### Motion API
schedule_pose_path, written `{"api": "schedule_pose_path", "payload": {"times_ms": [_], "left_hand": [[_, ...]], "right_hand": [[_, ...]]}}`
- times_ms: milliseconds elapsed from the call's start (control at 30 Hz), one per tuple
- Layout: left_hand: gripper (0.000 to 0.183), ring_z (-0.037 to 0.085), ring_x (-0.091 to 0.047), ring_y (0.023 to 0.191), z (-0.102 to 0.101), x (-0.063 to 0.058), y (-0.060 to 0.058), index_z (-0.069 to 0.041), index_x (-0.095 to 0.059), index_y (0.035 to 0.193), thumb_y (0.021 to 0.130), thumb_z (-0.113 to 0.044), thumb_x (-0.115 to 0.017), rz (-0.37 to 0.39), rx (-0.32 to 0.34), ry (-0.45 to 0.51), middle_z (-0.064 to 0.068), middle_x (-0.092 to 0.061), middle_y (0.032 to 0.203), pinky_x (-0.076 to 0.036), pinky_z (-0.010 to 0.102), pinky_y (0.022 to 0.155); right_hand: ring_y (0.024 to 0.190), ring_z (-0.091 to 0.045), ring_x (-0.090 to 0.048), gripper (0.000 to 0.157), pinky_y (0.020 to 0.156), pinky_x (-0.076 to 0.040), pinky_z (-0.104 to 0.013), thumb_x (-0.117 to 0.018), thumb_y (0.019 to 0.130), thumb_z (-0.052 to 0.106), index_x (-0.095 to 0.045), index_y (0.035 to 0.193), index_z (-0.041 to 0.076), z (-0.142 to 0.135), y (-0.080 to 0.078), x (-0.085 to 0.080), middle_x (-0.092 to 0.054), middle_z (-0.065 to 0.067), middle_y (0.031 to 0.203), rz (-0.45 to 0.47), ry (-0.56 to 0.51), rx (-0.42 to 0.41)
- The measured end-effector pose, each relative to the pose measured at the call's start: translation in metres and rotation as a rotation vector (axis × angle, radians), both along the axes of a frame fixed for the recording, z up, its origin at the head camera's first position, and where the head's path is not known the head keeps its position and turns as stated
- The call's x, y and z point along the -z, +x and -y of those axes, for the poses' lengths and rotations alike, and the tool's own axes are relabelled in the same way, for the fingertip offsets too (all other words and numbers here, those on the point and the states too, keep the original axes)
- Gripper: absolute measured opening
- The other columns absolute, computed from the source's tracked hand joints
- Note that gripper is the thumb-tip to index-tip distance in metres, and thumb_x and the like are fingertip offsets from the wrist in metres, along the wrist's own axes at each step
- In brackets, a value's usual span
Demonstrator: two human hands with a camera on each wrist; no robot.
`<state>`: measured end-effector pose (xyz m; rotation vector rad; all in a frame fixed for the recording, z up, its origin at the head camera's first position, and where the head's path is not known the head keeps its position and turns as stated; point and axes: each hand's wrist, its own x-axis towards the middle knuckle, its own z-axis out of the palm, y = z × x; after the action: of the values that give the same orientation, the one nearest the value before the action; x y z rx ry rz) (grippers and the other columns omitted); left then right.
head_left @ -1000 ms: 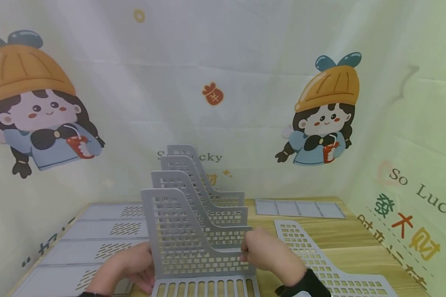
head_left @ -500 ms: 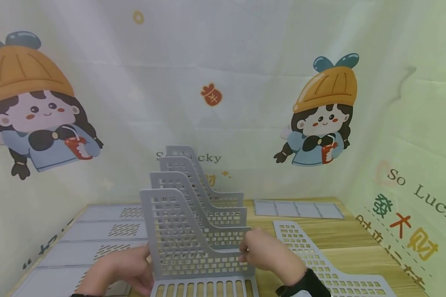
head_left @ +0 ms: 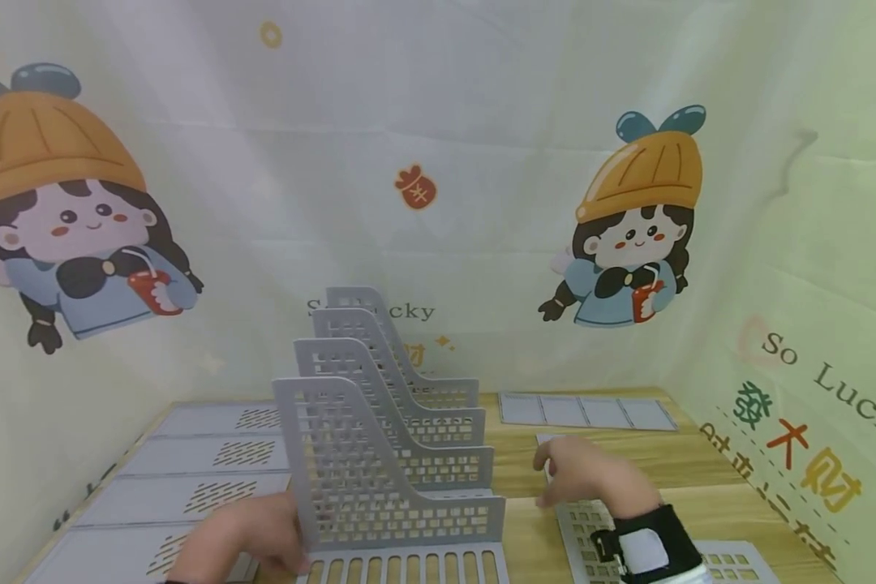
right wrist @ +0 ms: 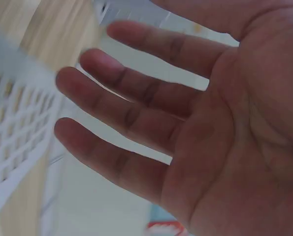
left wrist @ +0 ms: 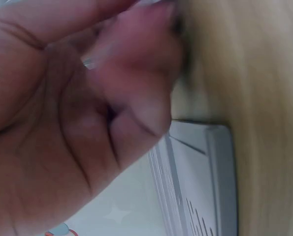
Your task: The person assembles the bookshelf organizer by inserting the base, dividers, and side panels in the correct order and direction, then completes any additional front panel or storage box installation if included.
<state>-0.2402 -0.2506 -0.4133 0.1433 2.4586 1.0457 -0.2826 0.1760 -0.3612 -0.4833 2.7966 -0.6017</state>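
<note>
A grey plastic file rack stands on the wooden table in the head view, with several upright sloped dividers. Its front divider (head_left: 293, 442) rises from a slotted base (head_left: 401, 553). My left hand (head_left: 251, 531) grips the rack's lower left corner; its fingers look curled in the left wrist view, and the held edge is mostly hidden. My right hand (head_left: 591, 478) is apart from the rack, over a loose perforated divider (head_left: 582, 531) lying flat at the right. In the right wrist view its fingers (right wrist: 136, 118) are spread and the palm is bare.
A long grey panel (head_left: 127, 499) with slanted slots lies along the table's left side. A smaller grey sectioned panel (head_left: 565, 410) lies at the back right. A printed cloth (head_left: 496, 243) hangs behind and at both sides of the table (head_left: 672, 462).
My right hand has let go of the front divider's right end and moved right, over the loose divider. The front divider has shifted slightly; my left hand stays at the rack's corner.
</note>
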Motion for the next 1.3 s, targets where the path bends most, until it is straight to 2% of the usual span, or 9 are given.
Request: {"api": "schedule_pose_path", "payload": {"times_ms": [100, 167, 267, 433, 700, 833, 1033, 1167, 1300], "left_hand": [[0.081, 0.043, -0.064, 0.132, -0.004, 0.000, -0.001, -0.008, -0.062, 0.141, 0.066, 0.003, -0.091, -0.076, 0.014, -0.102, 0.017, -0.072, 0.136, -0.040, 0.065, 0.121], [0.084, 0.045, -0.061, 0.136, -0.006, 0.000, -0.001, -0.009, -0.062, 0.141, 0.063, 0.001, -0.093, -0.105, 0.010, -0.136, 0.016, -0.071, 0.137, -0.030, 0.069, 0.125], [0.085, 0.045, -0.062, 0.134, -0.008, 0.001, 0.000, -0.009, -0.063, 0.140, 0.061, 0.000, -0.093, -0.133, 0.000, -0.166, 0.016, -0.072, 0.135, -0.032, 0.069, 0.124], [0.085, 0.043, -0.064, 0.133, -0.009, 0.000, 0.001, -0.009, -0.063, 0.139, 0.060, 0.002, -0.093, -0.148, -0.004, -0.162, 0.014, -0.073, 0.134, -0.033, 0.068, 0.124], [0.074, 0.039, -0.070, 0.122, -0.011, 0.001, 0.003, -0.010, -0.068, 0.132, 0.063, 0.002, -0.092, -0.147, -0.003, -0.177, 0.011, -0.077, 0.125, -0.041, 0.066, 0.119], [0.070, 0.037, -0.072, 0.117, -0.012, 0.003, 0.003, -0.008, -0.068, 0.129, 0.063, 0.003, -0.092, -0.155, -0.016, -0.200, 0.010, -0.078, 0.120, -0.043, 0.065, 0.117], [0.075, 0.037, -0.071, 0.121, -0.013, 0.001, 0.002, -0.009, -0.067, 0.131, 0.061, 0.005, -0.092, -0.159, -0.003, -0.173, 0.009, -0.077, 0.124, -0.040, 0.065, 0.120], [0.079, 0.041, -0.069, 0.125, -0.012, 0.001, 0.001, -0.006, -0.065, 0.135, 0.062, 0.003, -0.093, -0.163, 0.004, -0.187, 0.013, -0.076, 0.128, -0.037, 0.066, 0.122], [0.078, 0.043, -0.068, 0.125, -0.011, -0.001, 0.000, -0.003, -0.064, 0.134, 0.062, -0.001, -0.094, -0.180, 0.010, -0.219, 0.017, -0.075, 0.126, -0.039, 0.066, 0.120]], "right_hand": [[0.109, -0.037, -0.070, 0.055, 0.095, -0.058, -0.056, -0.090, 0.084, 0.021, -0.067, 0.125, -0.008, -0.021, -0.009, 0.006, -0.072, -0.023, 0.117, -0.015, 0.022, 0.102], [0.104, -0.034, -0.069, 0.058, 0.093, -0.058, -0.054, -0.091, 0.084, 0.027, -0.065, 0.121, -0.011, -0.031, -0.012, 0.011, -0.072, -0.021, 0.113, -0.011, 0.038, 0.184], [0.092, -0.029, -0.066, 0.057, 0.089, -0.058, -0.050, -0.092, 0.082, 0.035, -0.066, 0.109, -0.009, -0.042, -0.012, 0.017, -0.070, -0.015, 0.101, 0.019, 0.096, 0.274], [0.087, -0.026, -0.066, 0.050, 0.093, -0.059, -0.053, -0.093, 0.080, 0.040, -0.069, 0.092, -0.002, -0.048, -0.008, 0.028, -0.069, -0.009, 0.092, 0.092, 0.171, 0.308], [0.092, -0.029, -0.066, 0.053, 0.099, -0.058, -0.054, -0.093, 0.082, 0.034, -0.067, 0.100, -0.009, -0.058, -0.014, 0.037, -0.068, -0.015, 0.096, 0.131, 0.128, 0.374], [0.089, -0.030, -0.065, 0.048, 0.090, -0.059, -0.052, -0.093, 0.081, 0.026, -0.064, 0.098, -0.009, -0.064, -0.020, 0.035, -0.066, -0.017, 0.094, 0.095, 0.061, 0.422], [0.086, -0.031, -0.063, 0.053, 0.079, -0.058, -0.045, -0.090, 0.085, 0.024, -0.060, 0.106, -0.014, -0.070, -0.024, 0.021, -0.063, -0.018, 0.093, 0.043, -0.019, 0.408], [0.083, -0.026, -0.069, 0.054, 0.073, -0.061, -0.040, -0.085, 0.092, 0.024, -0.057, 0.117, -0.014, -0.074, -0.020, 0.001, -0.068, -0.018, 0.096, 0.042, -0.201, 0.355], [0.080, -0.026, -0.076, 0.040, 0.069, -0.064, -0.040, -0.079, 0.095, 0.012, -0.062, 0.122, -0.011, -0.081, -0.007, -0.021, -0.077, -0.015, 0.095, 0.018, -0.414, 0.206]]}}
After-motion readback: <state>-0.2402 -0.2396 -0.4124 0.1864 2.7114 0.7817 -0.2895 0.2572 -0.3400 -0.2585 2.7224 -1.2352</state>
